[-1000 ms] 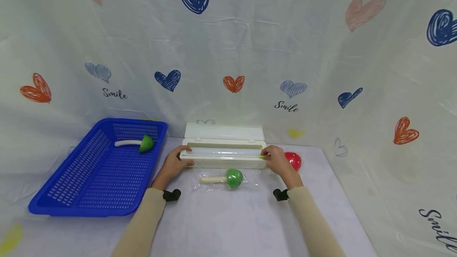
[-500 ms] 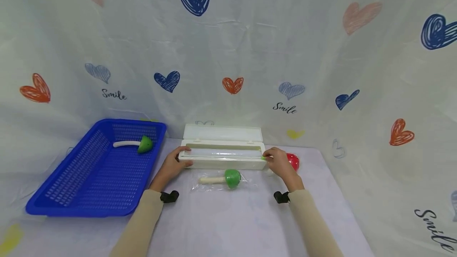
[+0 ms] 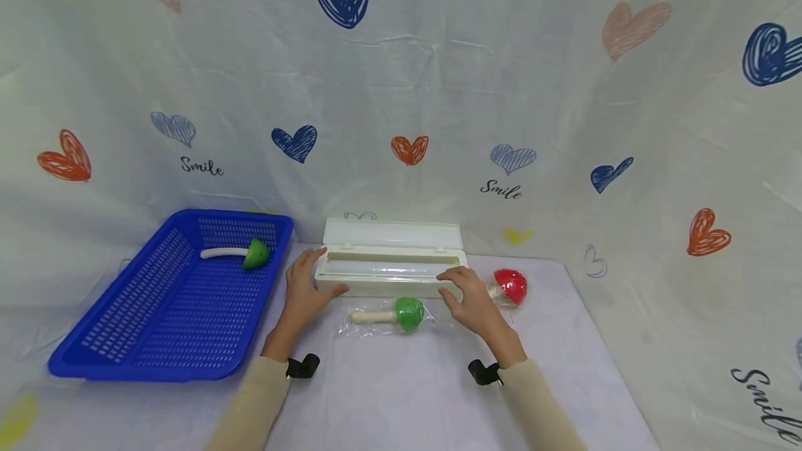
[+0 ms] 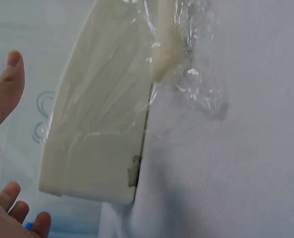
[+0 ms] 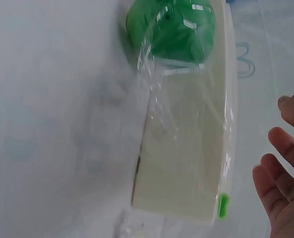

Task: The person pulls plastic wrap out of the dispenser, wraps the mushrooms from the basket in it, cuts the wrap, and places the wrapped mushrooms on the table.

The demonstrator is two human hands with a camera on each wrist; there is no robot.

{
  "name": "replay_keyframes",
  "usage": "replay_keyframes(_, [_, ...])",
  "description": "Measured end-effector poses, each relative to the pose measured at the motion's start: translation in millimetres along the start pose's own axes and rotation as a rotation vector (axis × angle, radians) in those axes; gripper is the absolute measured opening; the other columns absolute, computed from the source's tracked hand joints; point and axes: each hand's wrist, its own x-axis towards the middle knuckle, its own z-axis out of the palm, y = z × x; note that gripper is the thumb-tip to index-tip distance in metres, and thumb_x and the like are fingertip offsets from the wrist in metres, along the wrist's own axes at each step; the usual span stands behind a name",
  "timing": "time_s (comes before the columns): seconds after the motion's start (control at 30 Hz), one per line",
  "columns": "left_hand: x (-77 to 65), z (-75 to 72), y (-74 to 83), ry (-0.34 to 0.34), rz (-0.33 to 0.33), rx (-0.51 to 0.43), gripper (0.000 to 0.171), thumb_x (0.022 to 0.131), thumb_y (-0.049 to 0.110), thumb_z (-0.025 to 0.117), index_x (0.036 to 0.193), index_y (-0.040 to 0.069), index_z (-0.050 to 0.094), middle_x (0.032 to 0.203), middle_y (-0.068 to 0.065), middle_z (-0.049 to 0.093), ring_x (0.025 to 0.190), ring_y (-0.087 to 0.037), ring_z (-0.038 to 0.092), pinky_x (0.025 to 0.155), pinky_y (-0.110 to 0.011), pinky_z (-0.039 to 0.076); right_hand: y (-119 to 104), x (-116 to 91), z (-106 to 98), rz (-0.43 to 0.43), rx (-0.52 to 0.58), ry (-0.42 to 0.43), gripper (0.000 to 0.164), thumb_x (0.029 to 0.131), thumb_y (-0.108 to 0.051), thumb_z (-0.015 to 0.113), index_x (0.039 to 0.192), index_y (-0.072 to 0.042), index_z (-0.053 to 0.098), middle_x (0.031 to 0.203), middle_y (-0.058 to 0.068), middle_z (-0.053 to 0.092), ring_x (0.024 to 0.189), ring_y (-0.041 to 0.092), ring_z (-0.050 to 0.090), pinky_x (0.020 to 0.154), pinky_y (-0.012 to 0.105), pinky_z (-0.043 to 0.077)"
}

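Note:
A white cling film dispenser (image 3: 382,287) stands with its lid (image 3: 392,234) raised and the film roll (image 3: 382,268) inside. My left hand (image 3: 303,301) hovers at its left end, fingers spread and holding nothing. Near the right end, my right hand (image 3: 473,306) has its fingers parted and is empty; in the right wrist view they stay apart from the box. A green slide cutter (image 5: 224,206) sits at the box's corner there. In front of the dispenser lies a green-capped toy mushroom (image 3: 409,314) wrapped in clear film, its pale stem pointing left.
A red-capped toy mushroom (image 3: 512,287) in clear film lies right of the dispenser, partly behind my right hand. At left stands a blue plastic basket (image 3: 150,371) with another green-capped mushroom (image 3: 255,254) in it. A heart-printed sheet (image 3: 401,75) hangs behind the table.
My right hand has let go of the green slide cutter and come left and nearer. My left hand has released the dispenser's left end and spread its fingers. The red-capped mushroom shows more fully.

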Motion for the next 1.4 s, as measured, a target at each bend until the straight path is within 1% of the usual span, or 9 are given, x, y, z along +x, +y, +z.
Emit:
replay_keyframes(0.07, [-8.3, 3.2, 7.9, 0.049, 0.045, 0.041, 0.084, 0.074, 0.024, 0.093, 0.145, 0.004, 0.053, 0.154, -0.030, 0.036, 0.140, -0.052, 0.027, 0.112, -0.067, 0.024, -10.0, -6.1, 8.7, -0.020, 0.042, -0.036, 0.026, 0.088, -0.007, 0.078, 0.114, -0.004, 0.072, 0.116, 0.011, 0.070, 0.113, 0.031, 0.065, 0.097, 0.049, 0.056])
replay_keyframes(0.17, [-22.5, 7.7, 14.9, 0.050, 0.109, 0.057, 0.075, 0.073, 0.025, 0.094, 0.136, 0.006, 0.060, 0.144, -0.025, 0.046, 0.131, -0.047, 0.038, 0.105, -0.062, 0.034, -19.7, -16.2, 21.6, -0.001, 0.083, -0.114, 0.035, 0.087, -0.011, 0.081, 0.120, -0.006, 0.070, 0.125, 0.010, 0.067, 0.121, 0.032, 0.062, 0.101, 0.051, 0.053])
replay_keyframes(0.37, [-46.6, 16.5, 22.6, -0.188, 0.167, 0.150, 0.051, 0.078, 0.025, 0.091, 0.122, 0.012, 0.070, 0.128, -0.012, 0.064, 0.123, -0.036, 0.058, 0.102, -0.056, 0.049, -22.0, -30.8, 42.6, 0.082, 0.119, -0.169, 0.048, 0.085, 0.001, 0.078, 0.130, -0.006, 0.064, 0.135, 0.015, 0.061, 0.131, 0.036, 0.056, 0.108, 0.054, 0.048])
replay_keyframes(0.47, [-55.0, 21.2, 23.3, -0.315, 0.109, 0.212, 0.048, 0.081, 0.023, 0.089, 0.124, 0.015, 0.069, 0.130, -0.008, 0.065, 0.125, -0.033, 0.060, 0.105, -0.053, 0.049, -20.1, -35.3, 49.9, 0.086, 0.171, -0.113, 0.043, 0.084, 0.010, 0.074, 0.124, -0.004, 0.067, 0.126, 0.015, 0.064, 0.118, 0.034, 0.064, 0.098, 0.048, 0.056])
replay_keyframes(0.57, [-62.5, 23.7, 23.5, -0.378, 0.051, 0.219, 0.048, 0.081, 0.018, 0.088, 0.125, 0.014, 0.069, 0.132, -0.007, 0.066, 0.127, -0.032, 0.060, 0.106, -0.053, 0.049, -19.5, -39.5, 55.3, 0.090, 0.240, -0.053, 0.034, 0.085, 0.014, 0.073, 0.114, -0.003, 0.070, 0.116, 0.013, 0.068, 0.102, 0.029, 0.069, 0.084, 0.036, 0.062])
replay_keyframes(0.7, [-70.9, 24.1, 23.8, -0.387, 0.037, 0.203, 0.049, 0.078, 0.014, 0.089, 0.124, 0.012, 0.070, 0.130, -0.010, 0.066, 0.125, -0.034, 0.061, 0.106, -0.054, 0.049, -22.4, -46.2, 59.3, 0.119, 0.279, -0.025, 0.028, 0.087, 0.009, 0.073, 0.110, -0.006, 0.072, 0.109, 0.009, 0.070, 0.092, 0.021, 0.070, 0.074, 0.025, 0.061])
replay_keyframes(1.0, [-88.2, 22.4, 19.9, -0.408, 0.043, 0.303, 0.050, 0.075, 0.020, 0.091, 0.121, 0.016, 0.072, 0.121, -0.008, 0.067, 0.116, -0.034, 0.063, 0.097, -0.059, 0.050, -32.3, -63.0, 64.7, 0.193, 0.278, -0.044, 0.015, 0.095, -0.006, 0.071, 0.109, -0.007, 0.076, 0.101, 0.005, 0.077, 0.082, 0.008, 0.068, 0.068, 0.023, 0.058])
replay_keyframes(1.23, [-101.8, 18.5, 19.9, -0.360, 0.031, 0.326, 0.032, 0.077, 0.023, 0.090, 0.104, 0.016, 0.073, 0.091, 0.005, 0.070, 0.085, -0.012, 0.058, 0.075, -0.034, 0.049, -37.8, -71.3, 63.8, 0.268, 0.257, -0.116, 0.018, 0.103, -0.019, 0.063, 0.100, -0.010, 0.078, 0.092, 0.001, 0.078, 0.082, 0.002, 0.066, 0.072, 0.023, 0.057])
replay_keyframes(1.4, [-109.7, 16.6, 17.8, -0.330, 0.034, 0.297, 0.026, 0.080, 0.026, 0.088, 0.098, 0.011, 0.076, 0.099, 0.008, 0.064, 0.089, -0.008, 0.057, 0.079, -0.030, 0.051, -40.0, -78.6, 60.6, 0.259, 0.278, -0.093, 0.023, 0.106, -0.021, 0.059, 0.119, -0.008, 0.073, 0.111, 0.005, 0.077, 0.092, 0.013, 0.072, 0.076, 0.026, 0.059])
